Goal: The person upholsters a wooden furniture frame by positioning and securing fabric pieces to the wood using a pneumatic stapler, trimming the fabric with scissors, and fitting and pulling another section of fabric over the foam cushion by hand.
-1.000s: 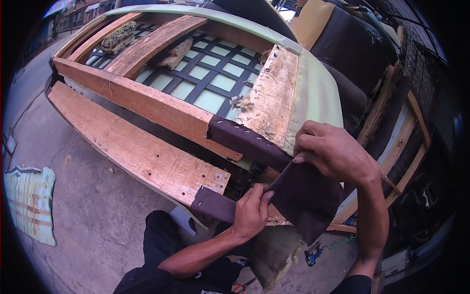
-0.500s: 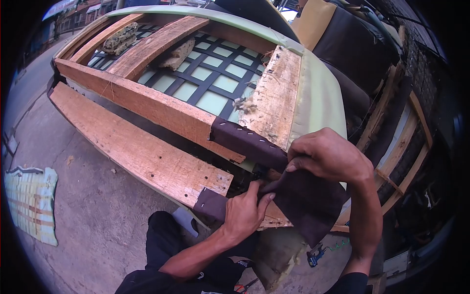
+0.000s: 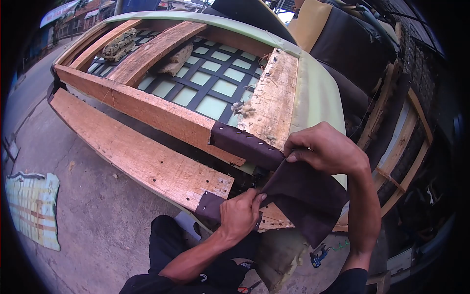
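A dark purple-brown piece of upholstery fabric (image 3: 313, 201) hangs over the near corner of a wooden sofa frame (image 3: 142, 110). My right hand (image 3: 325, 149) pinches its upper edge beside the rail, where the fabric is fastened by a row of staples. Lower and to the left, my left hand (image 3: 240, 213) grips the fabric's other edge between thumb and fingers. The cloth is drawn taut between both hands. A stapled fabric patch (image 3: 209, 206) wraps the end of the lower wooden board (image 3: 137, 147), just left of my left hand.
Black webbing (image 3: 210, 83) crosses the frame's inside, with pale foam (image 3: 318, 93) along its right side. A blue staple gun (image 3: 318, 257) with a green coiled hose and orange-handled scissors (image 3: 248, 288) lie below. A checked pad (image 3: 34, 210) lies on the concrete at left.
My left hand has shifted slightly down and left, stretching the fabric's edge straighter. My right hand keeps its pinch, nearly in place. The view has tilted a little.
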`<state>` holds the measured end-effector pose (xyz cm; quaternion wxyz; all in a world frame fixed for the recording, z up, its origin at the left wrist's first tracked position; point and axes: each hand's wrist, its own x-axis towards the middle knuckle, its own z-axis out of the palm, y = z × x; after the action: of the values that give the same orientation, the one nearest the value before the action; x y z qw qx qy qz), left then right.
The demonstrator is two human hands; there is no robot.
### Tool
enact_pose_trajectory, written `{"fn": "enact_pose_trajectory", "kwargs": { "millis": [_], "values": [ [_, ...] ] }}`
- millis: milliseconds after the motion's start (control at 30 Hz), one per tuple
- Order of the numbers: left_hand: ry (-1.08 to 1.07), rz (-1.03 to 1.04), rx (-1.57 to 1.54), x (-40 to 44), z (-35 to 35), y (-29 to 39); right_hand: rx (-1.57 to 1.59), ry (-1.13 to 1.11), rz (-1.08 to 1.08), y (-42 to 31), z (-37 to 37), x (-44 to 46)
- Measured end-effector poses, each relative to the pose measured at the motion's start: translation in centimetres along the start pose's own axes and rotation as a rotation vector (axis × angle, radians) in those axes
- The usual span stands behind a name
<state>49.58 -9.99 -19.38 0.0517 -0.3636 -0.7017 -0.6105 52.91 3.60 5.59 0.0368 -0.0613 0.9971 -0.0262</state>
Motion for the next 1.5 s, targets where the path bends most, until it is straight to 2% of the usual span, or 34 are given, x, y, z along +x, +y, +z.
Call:
{"fn": "enact_pose_trajectory", "kwargs": {
  "millis": [133, 233, 400, 500, 533, 567, 700, 867, 1033, 1100, 1200, 1300, 1400, 1433, 1500],
  "values": [
    [0.056, 0.037, -0.004, 0.2, 0.7, -0.3, 0.065, 0.115, -0.089, -0.2, 0.9, 1.0],
    [0.034, 0.052, 0.046, 0.4, 0.4, -0.1, 0.005, 0.045, -0.050, -0.5, 0.6, 1.5],
    [-0.069, 0.040, 0.138, 0.7, -0.2, 0.0, 0.014, 0.068, -0.035, 0.1, 0.3, 0.7],
    [-0.044, 0.121, 0.036, 0.9, -0.3, 0.1, 0.057, 0.132, -0.018, -0.3, 0.4, -0.3],
    [0.021, 0.120, -0.025, 0.9, -0.4, 0.3, 0.106, 0.182, 0.006, -0.4, 0.3, -0.5],
    [0.082, 0.114, -0.087, 0.7, -0.4, 0.5, 0.103, 0.179, 0.008, -0.5, 0.1, -0.7],
    [0.103, 0.095, -0.186, 0.2, 0.8, 0.2, 0.147, 0.140, 0.075, -0.4, -0.3, -1.3],
    [0.029, 0.099, -0.120, -0.1, 1.4, -0.3, 0.023, 0.079, 0.027, -0.2, 0.3, -0.7],
    [0.030, 0.133, 0.108, -0.2, 1.4, -0.5, -0.146, 0.198, 0.073, 0.5, 1.6, 0.3],
    [0.029, 0.155, 0.150, -0.2, 1.3, -0.6, -0.113, 0.212, 0.047, 1.0, 1.8, 0.2],
    [0.034, 0.076, 0.117, -0.1, 0.7, 0.0, -0.058, 0.217, 0.014, 1.5, 2.0, 0.3],
    [-0.070, 0.061, 0.205, 0.7, -1.5, 1.2, -0.019, 0.220, 0.006, 1.8, 2.0, 0.3],
    [0.236, 0.401, 0.123, 3.6, -3.8, 2.2, 0.040, 0.214, 0.042, 1.7, 1.9, 0.2],
    [0.256, 0.461, 0.115, 4.9, -4.9, 3.1, 0.086, 0.201, 0.072, 1.7, 1.8, 0.3],
    [0.303, 0.711, 0.149, 7.9, -5.7, 3.6, 0.169, 0.196, 0.132, 1.8, 1.8, 0.3]
  ]
}}
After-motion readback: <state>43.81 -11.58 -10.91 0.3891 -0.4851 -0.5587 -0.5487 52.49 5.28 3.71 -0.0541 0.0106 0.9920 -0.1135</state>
